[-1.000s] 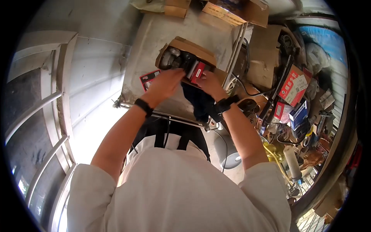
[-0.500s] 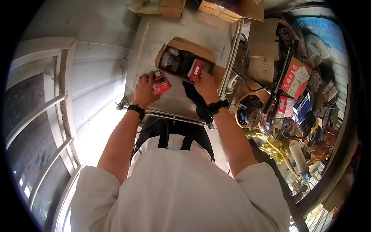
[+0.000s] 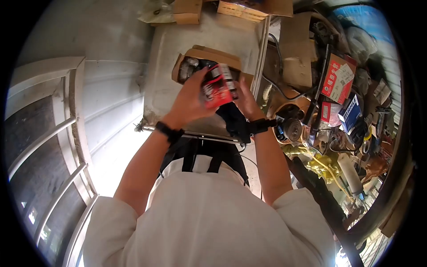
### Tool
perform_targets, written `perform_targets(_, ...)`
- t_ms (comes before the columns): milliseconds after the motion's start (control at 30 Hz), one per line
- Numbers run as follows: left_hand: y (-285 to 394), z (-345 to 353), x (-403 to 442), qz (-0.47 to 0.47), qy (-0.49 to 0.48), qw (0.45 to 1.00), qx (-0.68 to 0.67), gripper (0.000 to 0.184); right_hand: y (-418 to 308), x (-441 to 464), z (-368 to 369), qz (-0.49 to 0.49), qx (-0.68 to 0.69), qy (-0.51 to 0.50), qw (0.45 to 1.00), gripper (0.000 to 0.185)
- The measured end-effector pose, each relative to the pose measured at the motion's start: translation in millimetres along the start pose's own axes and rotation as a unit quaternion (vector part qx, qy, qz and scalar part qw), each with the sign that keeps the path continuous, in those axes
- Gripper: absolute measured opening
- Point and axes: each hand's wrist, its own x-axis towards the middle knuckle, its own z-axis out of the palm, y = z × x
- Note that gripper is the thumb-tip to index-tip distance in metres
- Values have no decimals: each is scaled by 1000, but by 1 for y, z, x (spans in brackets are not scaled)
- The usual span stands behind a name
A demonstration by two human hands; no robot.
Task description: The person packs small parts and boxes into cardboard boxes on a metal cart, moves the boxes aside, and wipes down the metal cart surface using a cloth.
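A small red cardboard box (image 3: 215, 89) with black and white printing is raised above the front of the table, tilted toward me. My left hand (image 3: 192, 99) is closed around its left side. At the box's right edge is my right hand (image 3: 246, 99), its fingers pressed against that side and partly hidden behind it. Beneath lies an open brown carton (image 3: 213, 55) with clear-wrapped parts (image 3: 189, 66) at its left end. The raised box covers much of the carton's inside. A black cloth-like item (image 3: 233, 118) hangs below my right hand.
The carton stands on a worn metal-edged table (image 3: 173, 40). More cardboard boxes (image 3: 242, 11) sit at its far edge. To the right are crowded shelves with a red-and-white box (image 3: 338, 80), a blue box (image 3: 350, 113), a pulley-like part (image 3: 292, 129) and cables. A barred window (image 3: 49, 133) is left.
My left hand has lifted the red box up and right, over the carton. My right hand has moved from the red-and-white box at the carton's right end to the raised box.
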Motion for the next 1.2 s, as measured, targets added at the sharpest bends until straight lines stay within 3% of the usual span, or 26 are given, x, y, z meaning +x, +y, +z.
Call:
perform_targets(33,-1,13,15,34,-8,999,0,102,-13,-15,19,-88,47,-67,993,70)
perform_targets(133,-12,45,35,72,-49,994,-59,98,-18,-22,8,-110,13,-61,992,58)
perform_targets(167,-16,48,40,59,-96,990,-90,97,-25,-29,8,-82,-174,79,978,46)
perform_targets(267,-25,54,40,101,-133,985,35,95,-33,-30,1,-97,-522,192,826,39)
perform_targets(367,-34,53,34,129,-168,954,213,88,-27,-26,0,-186,-557,300,752,43)
perform_targets(467,-33,48,31,116,-174,947,243,80,-32,-20,15,-123,-521,312,785,40)
perform_targets(567,-35,50,26,117,-161,952,232,74,-30,-14,50,-191,-573,338,722,37)
perform_targets(700,-34,51,22,96,-145,961,215,69,-10,7,48,-171,-573,337,727,46)
perform_targets(800,-40,51,21,88,-138,964,207,66,17,15,35,-339,-629,389,581,54)
perform_targets(900,-41,43,16,92,-141,966,196,63,-4,-11,54,-332,-693,340,541,62)
perform_targets(1000,-45,39,12,80,-136,969,188,60,-12,-9,47,-299,-679,305,597,60)
perform_targets(1100,-49,37,2,86,-125,974,168,57,-8,17,31,-184,-703,293,621,61)
perform_targets(1200,-49,38,-3,91,-132,973,166,53,-12,47,22,-172,-736,266,598,56)
